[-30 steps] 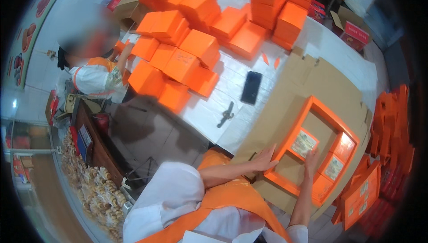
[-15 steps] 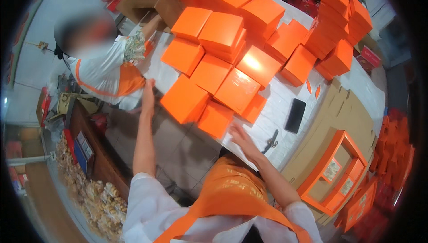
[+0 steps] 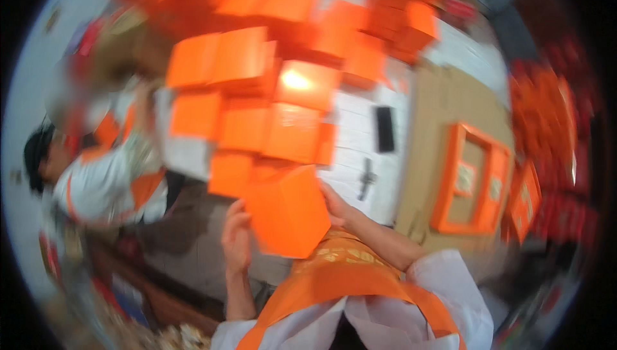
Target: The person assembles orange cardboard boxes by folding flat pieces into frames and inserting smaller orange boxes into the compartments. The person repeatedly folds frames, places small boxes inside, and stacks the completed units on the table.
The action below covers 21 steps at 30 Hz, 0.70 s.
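The left hand (image 3: 236,231) gripped the left side of an orange box (image 3: 289,215), and the right hand (image 3: 337,207) gripped the right side, so it was held between the 2 hands. The box looked smooth, with flat faces and straight edges. It was up in front of the orange cloth apron (image 3: 360,286), at the near end of a pile (image 3: 241,125) of smooth orange blocks; I could not tell if it touched them. Under the pile was a white table (image 3: 355,112). To the right lay a flat black phone (image 3: 384,129) and a thin dark tool (image 3: 367,180), too blurry to name. Past them, an orange tray (image 3: 448,180) with straight sides sat on flat brown cardboard (image 3: 418,157), with small squares (image 3: 464,178) inside.
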### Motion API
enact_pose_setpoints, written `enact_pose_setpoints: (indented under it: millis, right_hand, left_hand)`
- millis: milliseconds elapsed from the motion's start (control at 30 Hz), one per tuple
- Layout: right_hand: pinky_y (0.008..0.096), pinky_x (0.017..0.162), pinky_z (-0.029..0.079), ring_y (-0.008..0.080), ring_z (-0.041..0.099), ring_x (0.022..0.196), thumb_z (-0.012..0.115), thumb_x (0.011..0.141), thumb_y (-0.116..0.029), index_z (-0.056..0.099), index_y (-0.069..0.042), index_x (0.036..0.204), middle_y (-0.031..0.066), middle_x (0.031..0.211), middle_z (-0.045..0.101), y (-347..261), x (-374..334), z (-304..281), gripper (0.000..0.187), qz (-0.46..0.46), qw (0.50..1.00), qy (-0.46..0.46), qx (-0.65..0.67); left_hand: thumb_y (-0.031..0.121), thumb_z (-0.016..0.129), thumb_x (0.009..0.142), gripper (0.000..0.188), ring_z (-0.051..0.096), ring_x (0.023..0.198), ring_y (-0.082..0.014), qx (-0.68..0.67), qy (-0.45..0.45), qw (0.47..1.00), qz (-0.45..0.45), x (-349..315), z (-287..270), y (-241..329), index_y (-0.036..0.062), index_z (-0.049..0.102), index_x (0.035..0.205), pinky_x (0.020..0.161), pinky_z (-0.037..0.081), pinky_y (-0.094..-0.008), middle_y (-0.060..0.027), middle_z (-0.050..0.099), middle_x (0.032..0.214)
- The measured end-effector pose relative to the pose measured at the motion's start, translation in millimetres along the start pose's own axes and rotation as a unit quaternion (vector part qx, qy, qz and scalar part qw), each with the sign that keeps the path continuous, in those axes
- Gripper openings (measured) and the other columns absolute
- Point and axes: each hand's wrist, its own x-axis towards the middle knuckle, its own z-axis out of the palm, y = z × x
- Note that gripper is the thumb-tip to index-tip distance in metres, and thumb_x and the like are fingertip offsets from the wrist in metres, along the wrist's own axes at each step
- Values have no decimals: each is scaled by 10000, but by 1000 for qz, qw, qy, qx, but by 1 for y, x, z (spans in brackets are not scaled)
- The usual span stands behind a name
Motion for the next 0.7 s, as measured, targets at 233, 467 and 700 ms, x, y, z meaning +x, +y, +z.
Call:
enact_pose_setpoints:
  millis: [233,467,700]
  right_hand:
    - [316,932,408,160,457,1138,372,939,-389,408,-85,1287,59,1277,453,-22,-116,-15,463,-92,989,117,-25]
    - [311,931,402,151,403,1164,388,944,-269,290,-38,1318,42,1281,386,-49,-265,-95,451,-314,908,183,-209]
    - [329,934,403,188,431,1164,358,950,-347,317,-78,1323,52,1259,430,-102,-385,-173,462,-203,935,270,-112]
  left_hand:
    - [231,482,891,387,408,1187,-218,-51,-185,966,-171,-4,133,-29,49,402,1223,919,383,-350,-98,408,1284]
    - [247,524,874,476,472,1134,-188,-38,-282,896,-340,-15,310,-74,71,344,1277,849,466,-327,-64,423,1261]
    - [422,585,823,661,453,1160,-197,-168,-236,830,-477,-64,398,-174,95,309,1327,920,434,-352,-54,435,1283]
